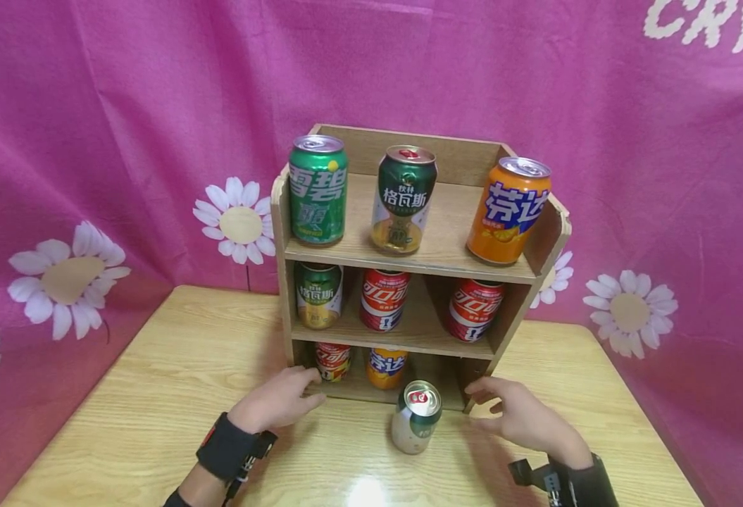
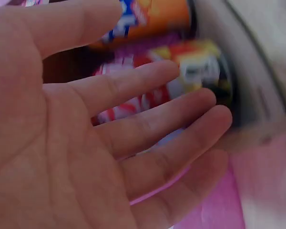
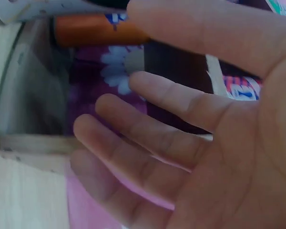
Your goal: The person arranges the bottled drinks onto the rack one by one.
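A small wooden shelf rack [image 1: 450, 211] stands on the table with drink cans on its three levels. My left hand [image 1: 282, 400] is at its lower left corner, fingers spread, near a red cola can [image 1: 333, 360] on the bottom level. Beside that can is an orange Fanta can [image 1: 386, 367]. My right hand [image 1: 517, 415] is at the lower right corner, its fingers loosely extended. Between the hands, a green-and-white kvass can [image 1: 416, 417] stands upright on the table before the rack. Both palms show bare in the wrist views.
On top stand a green Sprite can [image 1: 317, 190], another kvass can [image 1: 404, 201] and an orange Fanta can [image 1: 509, 211]. The middle level holds a kvass can [image 1: 319, 296] and two red cola cans [image 1: 384, 299]. A pink flowered cloth [image 1: 155, 141] hangs behind the wooden table [image 1: 175, 373].
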`<action>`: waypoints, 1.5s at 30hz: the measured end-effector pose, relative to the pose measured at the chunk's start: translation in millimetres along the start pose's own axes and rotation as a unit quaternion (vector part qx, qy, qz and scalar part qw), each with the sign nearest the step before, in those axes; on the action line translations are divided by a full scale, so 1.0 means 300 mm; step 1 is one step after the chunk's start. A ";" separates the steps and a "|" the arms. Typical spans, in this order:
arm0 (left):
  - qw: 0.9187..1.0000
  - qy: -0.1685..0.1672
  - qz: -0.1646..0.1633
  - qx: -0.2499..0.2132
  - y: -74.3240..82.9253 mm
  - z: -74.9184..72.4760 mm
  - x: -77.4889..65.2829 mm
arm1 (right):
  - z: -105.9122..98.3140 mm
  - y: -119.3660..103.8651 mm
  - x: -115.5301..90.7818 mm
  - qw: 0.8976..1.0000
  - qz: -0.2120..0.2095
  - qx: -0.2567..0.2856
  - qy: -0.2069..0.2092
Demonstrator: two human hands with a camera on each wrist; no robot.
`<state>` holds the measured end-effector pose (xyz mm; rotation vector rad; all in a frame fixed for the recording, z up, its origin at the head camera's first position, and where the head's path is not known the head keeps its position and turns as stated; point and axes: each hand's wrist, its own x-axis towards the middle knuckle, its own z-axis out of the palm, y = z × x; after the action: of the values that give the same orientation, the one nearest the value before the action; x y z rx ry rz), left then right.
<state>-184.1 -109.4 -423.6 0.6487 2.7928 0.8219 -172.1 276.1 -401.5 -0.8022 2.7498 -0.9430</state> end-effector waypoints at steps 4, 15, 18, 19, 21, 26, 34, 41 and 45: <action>1.000 0.011 -0.009 0.001 -0.017 -0.041 -0.015 | 0.039 -0.003 0.012 1.000 -0.017 0.013 -0.011; 0.999 0.036 -0.026 0.024 -0.098 -0.131 -0.038 | 0.177 -0.030 0.092 0.997 -0.015 0.069 -0.023; 0.998 0.041 -0.035 0.019 -0.121 -0.138 -0.043 | 0.203 -0.028 0.106 0.996 -0.009 0.085 -0.009; 0.998 0.042 -0.037 0.017 -0.128 -0.140 -0.045 | 0.210 -0.031 0.109 0.996 -0.009 0.091 -0.005; 0.998 0.044 -0.044 0.011 -0.141 -0.141 -0.046 | 0.211 -0.055 0.112 0.994 -0.008 0.113 -0.002; 0.998 0.046 -0.045 0.006 -0.161 -0.146 -0.045 | 0.204 -0.112 0.115 0.986 -0.001 0.168 0.007; 0.998 0.039 -0.048 0.010 -0.167 -0.150 -0.038 | 0.259 -0.023 0.142 0.986 -0.012 0.160 0.041; 0.998 0.030 -0.060 0.004 -0.176 -0.148 -0.037 | 0.263 -0.015 0.142 0.987 -0.011 0.135 0.081; 0.998 0.028 -0.059 0.004 -0.176 -0.146 -0.034 | 0.249 -0.032 0.142 0.984 0.019 0.133 0.117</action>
<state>-205.7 -174.7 -415.5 0.4619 2.8533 0.8189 -183.2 207.5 -453.1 -0.6277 2.7288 -1.4418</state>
